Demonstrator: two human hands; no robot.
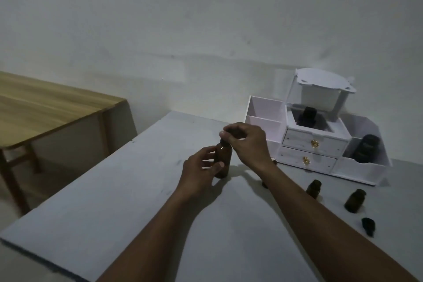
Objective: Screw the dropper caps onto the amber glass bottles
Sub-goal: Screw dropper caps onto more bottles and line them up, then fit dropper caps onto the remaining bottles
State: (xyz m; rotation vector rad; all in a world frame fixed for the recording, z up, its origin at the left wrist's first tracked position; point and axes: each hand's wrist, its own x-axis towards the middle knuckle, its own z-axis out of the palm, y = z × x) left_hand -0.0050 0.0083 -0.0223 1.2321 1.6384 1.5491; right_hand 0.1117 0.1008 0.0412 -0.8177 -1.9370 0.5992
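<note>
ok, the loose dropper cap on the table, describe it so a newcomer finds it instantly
Start at the white drawer organizer on the table's right. In front of it stand two small uncapped amber bottles; nearer the camera lies the dropper cap. Unlike them, it is black, tapered and on its side.

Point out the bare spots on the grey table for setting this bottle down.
Free: the wide stretch of grey table left of the left hand, and the near strip between the forearms. Crowded: the right side, where two small bottles and a loose dropper cap lie before the white organizer.
</note>
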